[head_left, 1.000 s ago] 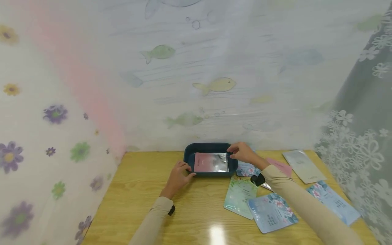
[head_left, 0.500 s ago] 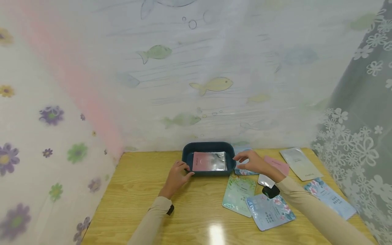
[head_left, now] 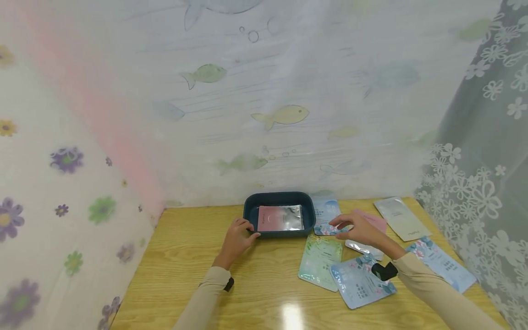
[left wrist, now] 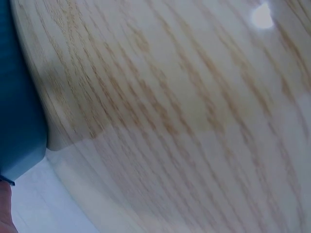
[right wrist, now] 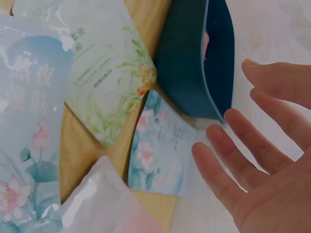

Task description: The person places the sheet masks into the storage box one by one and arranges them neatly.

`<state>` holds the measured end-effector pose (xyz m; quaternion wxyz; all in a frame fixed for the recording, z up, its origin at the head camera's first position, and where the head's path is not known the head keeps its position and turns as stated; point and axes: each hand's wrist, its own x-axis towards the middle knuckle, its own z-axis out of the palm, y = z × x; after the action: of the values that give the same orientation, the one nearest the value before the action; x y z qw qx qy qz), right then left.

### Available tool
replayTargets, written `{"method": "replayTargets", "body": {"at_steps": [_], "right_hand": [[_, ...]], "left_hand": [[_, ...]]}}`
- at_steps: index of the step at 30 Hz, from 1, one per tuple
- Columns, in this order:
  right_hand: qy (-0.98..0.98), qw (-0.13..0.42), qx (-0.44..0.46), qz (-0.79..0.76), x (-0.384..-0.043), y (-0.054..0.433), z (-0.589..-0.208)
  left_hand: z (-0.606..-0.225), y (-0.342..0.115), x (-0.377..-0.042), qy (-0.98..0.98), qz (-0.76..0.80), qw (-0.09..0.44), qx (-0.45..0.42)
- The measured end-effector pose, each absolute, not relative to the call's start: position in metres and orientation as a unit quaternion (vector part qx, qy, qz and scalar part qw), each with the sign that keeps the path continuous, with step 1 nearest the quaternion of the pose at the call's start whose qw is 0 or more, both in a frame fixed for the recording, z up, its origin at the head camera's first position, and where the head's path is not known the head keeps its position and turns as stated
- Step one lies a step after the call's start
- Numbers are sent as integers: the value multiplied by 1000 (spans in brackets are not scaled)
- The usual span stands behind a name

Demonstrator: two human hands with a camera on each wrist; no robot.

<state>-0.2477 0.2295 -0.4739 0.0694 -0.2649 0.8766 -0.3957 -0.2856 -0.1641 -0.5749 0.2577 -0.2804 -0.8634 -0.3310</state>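
A dark blue tray [head_left: 284, 234] stands at the back of the table. Inside it lies a pink-and-silver sheet mask packet [head_left: 279, 218]. My left hand [head_left: 238, 240] holds the tray's front left corner, fingers at the rim and thumb at the front. The left wrist view catches just a fingertip [left wrist: 5, 208] beside the tray wall [left wrist: 22, 97]. To the right of the tray, my right hand [head_left: 360, 230] hovers over the packets with fingers spread and nothing in them. Near its fingertips lies a blue floral packet [head_left: 326, 211]; a pink packet [head_left: 373, 221] is partly hidden behind the hand.
A green packet [head_left: 320, 261] and another blue floral packet [head_left: 359, 284] lie in front of the tray's right side. Farther right are a silver-cream packet [head_left: 402, 219] and a blue one [head_left: 443, 266]. A fish-printed curtain [head_left: 284, 137] hangs behind the wooden table [head_left: 185, 266].
My right hand has left the packet in the tray and moved right, out over the packets on the table. The left hand has stayed at the tray's corner.
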Motion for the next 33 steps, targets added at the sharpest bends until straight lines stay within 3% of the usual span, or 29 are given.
{"method": "replayTargets", "body": {"at_steps": [21, 33], "right_hand": [[855, 88, -244, -449, -223, 273, -493], [848, 133, -206, -470, -216, 292, -507]], "left_hand": [[-575, -164, -286, -870, -324, 245, -281], [-574, -165, -285, -875, -315, 243, -275]]}}
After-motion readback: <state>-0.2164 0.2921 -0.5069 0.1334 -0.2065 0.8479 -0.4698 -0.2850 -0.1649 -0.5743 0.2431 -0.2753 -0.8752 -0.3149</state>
